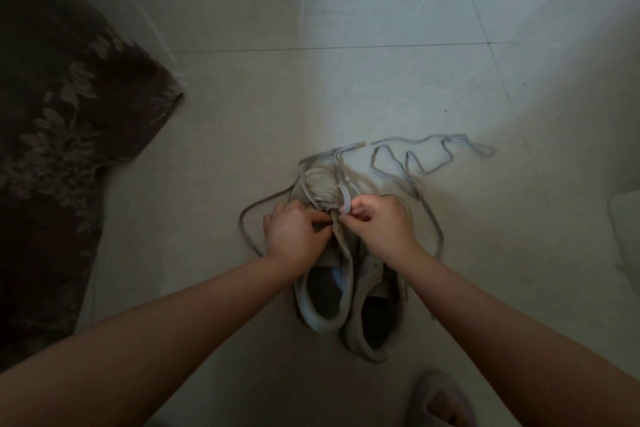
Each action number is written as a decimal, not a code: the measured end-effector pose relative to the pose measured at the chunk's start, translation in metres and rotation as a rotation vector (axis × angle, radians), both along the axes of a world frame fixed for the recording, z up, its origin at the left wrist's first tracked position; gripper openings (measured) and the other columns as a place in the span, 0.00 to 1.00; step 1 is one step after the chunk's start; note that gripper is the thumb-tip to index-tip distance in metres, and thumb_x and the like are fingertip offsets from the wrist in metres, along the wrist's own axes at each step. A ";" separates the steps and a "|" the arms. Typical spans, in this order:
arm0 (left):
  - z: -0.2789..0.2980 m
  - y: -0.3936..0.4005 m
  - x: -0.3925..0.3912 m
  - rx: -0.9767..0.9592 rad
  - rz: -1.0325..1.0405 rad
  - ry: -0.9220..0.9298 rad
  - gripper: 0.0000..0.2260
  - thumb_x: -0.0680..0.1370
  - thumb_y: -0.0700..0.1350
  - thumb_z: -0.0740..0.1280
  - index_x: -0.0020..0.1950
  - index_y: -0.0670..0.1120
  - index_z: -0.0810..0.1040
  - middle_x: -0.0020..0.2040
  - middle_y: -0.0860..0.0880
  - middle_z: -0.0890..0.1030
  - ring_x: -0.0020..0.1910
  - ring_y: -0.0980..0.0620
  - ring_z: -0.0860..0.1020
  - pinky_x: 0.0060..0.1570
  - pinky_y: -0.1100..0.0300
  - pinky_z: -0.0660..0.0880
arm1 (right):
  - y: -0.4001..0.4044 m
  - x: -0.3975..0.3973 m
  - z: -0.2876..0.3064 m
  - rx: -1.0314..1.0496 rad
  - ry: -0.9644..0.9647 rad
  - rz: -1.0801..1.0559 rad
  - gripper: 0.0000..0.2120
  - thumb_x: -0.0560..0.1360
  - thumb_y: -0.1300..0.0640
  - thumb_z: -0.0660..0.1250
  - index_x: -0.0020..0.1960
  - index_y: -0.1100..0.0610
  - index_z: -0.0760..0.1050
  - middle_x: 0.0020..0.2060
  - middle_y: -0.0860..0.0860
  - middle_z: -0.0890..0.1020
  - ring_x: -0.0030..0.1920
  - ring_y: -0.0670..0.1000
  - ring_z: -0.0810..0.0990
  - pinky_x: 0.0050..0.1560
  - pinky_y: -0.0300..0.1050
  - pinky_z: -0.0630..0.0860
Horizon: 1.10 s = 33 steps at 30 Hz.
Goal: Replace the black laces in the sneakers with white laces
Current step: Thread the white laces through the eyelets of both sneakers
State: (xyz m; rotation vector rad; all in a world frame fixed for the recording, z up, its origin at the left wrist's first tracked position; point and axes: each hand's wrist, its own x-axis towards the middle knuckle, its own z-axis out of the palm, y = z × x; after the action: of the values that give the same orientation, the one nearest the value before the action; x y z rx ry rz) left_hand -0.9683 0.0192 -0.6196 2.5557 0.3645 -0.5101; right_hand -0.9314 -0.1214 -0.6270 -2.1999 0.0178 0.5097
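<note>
- Two pale sneakers sit side by side on the tiled floor at lower centre of the frame, heels toward the camera and toes pointing up the frame, an arrangement that puts the eyelets directly under the person's reach.
- The left hand rests on the front of the left sneaker, fingers curled and apparently pinching the lace or eyelet edge at the middle of the shoe, most likely to steady the upper while the lace is worked.
- The right hand pinches a pale lace between thumb and fingertips just above the tongue, the lace arcing up and over the toe; the grip near the eyelet suggests a threading or tightening pass.
- A second pale lace lies in loose loops on the floor at centre right, just beyond the shoes, seemingly set out within reach for the right sneaker.
- A darker lace trails in a loop to the left of the hands, and another strand curves off the right side of the shoes; dim light makes its colour hard to judge.
- A dark floral cloth fills the left edge, and a slippered foot shows at bottom centre right.
</note>
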 end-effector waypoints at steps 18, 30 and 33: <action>0.000 0.016 0.007 -0.732 0.371 -0.026 0.11 0.77 0.35 0.64 0.36 0.45 0.72 0.35 0.50 0.77 0.33 0.58 0.75 0.36 0.65 0.69 | 0.005 -0.013 0.007 -0.074 0.135 0.066 0.15 0.64 0.56 0.74 0.45 0.54 0.71 0.42 0.52 0.78 0.43 0.52 0.77 0.44 0.47 0.73; -0.015 0.072 0.006 -0.219 0.399 -0.013 0.10 0.81 0.45 0.55 0.42 0.43 0.68 0.37 0.40 0.74 0.37 0.43 0.74 0.36 0.55 0.67 | 0.005 -0.013 0.008 -0.142 0.070 -0.031 0.08 0.70 0.55 0.69 0.41 0.55 0.70 0.34 0.47 0.74 0.38 0.50 0.73 0.39 0.44 0.68; -0.016 0.070 -0.007 0.059 0.051 -0.148 0.11 0.78 0.54 0.60 0.47 0.50 0.77 0.43 0.48 0.80 0.46 0.44 0.78 0.43 0.54 0.70 | 0.009 -0.014 0.010 -0.194 0.070 0.012 0.10 0.70 0.53 0.69 0.46 0.57 0.72 0.40 0.49 0.77 0.42 0.51 0.75 0.40 0.43 0.67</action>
State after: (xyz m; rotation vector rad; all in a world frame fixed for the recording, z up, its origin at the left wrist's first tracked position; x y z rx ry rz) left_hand -0.9750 0.0894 -0.6360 2.6139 0.3959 -0.2938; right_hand -0.9451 -0.1128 -0.6171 -2.3713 0.0953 0.6137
